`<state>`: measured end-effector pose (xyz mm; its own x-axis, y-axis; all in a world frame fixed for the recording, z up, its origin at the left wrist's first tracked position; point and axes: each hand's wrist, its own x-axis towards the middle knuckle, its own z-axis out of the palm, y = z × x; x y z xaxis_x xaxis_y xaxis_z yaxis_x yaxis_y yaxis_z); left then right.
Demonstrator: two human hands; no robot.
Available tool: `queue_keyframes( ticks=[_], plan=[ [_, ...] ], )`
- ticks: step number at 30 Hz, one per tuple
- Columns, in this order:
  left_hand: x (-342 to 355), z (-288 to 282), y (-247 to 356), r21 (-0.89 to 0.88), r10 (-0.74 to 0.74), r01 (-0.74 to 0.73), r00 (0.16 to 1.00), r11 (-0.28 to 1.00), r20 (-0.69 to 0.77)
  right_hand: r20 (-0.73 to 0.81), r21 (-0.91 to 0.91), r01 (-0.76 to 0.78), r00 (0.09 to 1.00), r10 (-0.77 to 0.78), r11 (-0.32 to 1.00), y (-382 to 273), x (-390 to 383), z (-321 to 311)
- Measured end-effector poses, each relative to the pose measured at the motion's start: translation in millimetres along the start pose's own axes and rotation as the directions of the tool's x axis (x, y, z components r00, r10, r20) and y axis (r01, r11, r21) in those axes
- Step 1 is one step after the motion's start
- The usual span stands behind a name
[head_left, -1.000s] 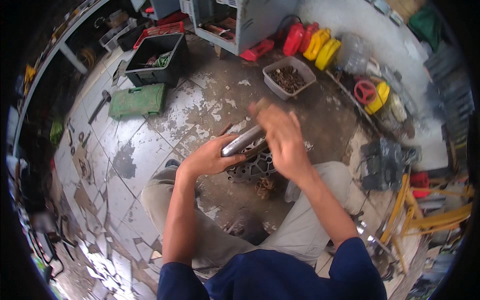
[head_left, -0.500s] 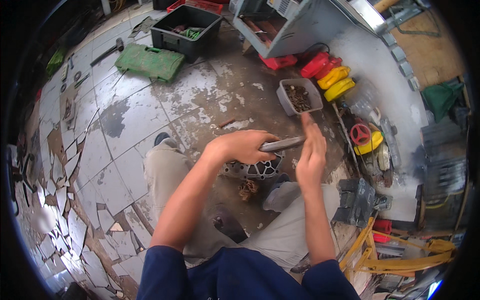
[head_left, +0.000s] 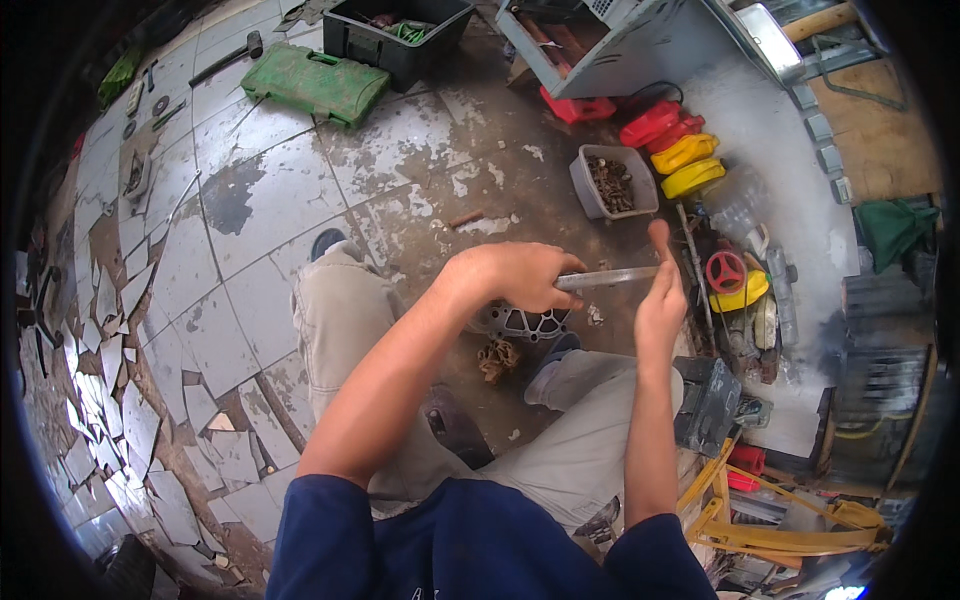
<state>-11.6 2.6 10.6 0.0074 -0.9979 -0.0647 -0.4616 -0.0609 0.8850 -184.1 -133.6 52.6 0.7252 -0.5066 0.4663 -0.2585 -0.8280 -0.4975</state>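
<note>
My left hand (head_left: 525,277) is closed around one end of a flat grey metal piece (head_left: 615,278), seen nearly edge-on, so its full shape is hidden. At the other end, my right hand (head_left: 662,305) rests against the piece with its fingers stretched out. Both hands are held above the floor between my knees. Beneath the left hand, partly covered by it, lies a grey metal casing (head_left: 528,324) with several openings. A crumpled brown rag or wad (head_left: 497,360) sits close by it on the floor.
Ahead on the right stands a whitish tub (head_left: 645,198) of small brownish parts, with red and yellow containers (head_left: 692,178) beyond. A green case (head_left: 315,82) and a black crate (head_left: 400,65) are at the far left. Broken tiles (head_left: 140,420) cover the left floor.
Both hands and the metal piece have shifted to the right in the picture, and the view has turned slightly. The left hand still grips the piece; the right hand still touches its end.
</note>
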Motion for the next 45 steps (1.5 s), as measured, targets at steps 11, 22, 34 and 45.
queue_keyframes(
  ticks=[11,22,34,45],
  plan=[
    [2,-2,-9,0.016,-0.053,0.052,0.998,0.999,0.022,0.103,-0.257,0.399,0.917,-0.386,0.880,1,-28,17],
    [7,-5,-10,-0.004,-0.030,0.029,0.999,1.000,-0.021,0.011,0.019,0.146,0.989,-0.147,0.989,8,-4,7],
    [6,-1,-7,-0.037,-0.040,0.038,0.998,0.999,-0.039,-0.117,-0.108,0.094,0.987,-0.107,0.990,4,-17,29],
    [2,-10,-8,0.033,-0.088,0.089,0.996,0.996,-0.010,0.046,-0.297,0.331,0.942,-0.332,0.896,-5,-19,23]
  ],
)
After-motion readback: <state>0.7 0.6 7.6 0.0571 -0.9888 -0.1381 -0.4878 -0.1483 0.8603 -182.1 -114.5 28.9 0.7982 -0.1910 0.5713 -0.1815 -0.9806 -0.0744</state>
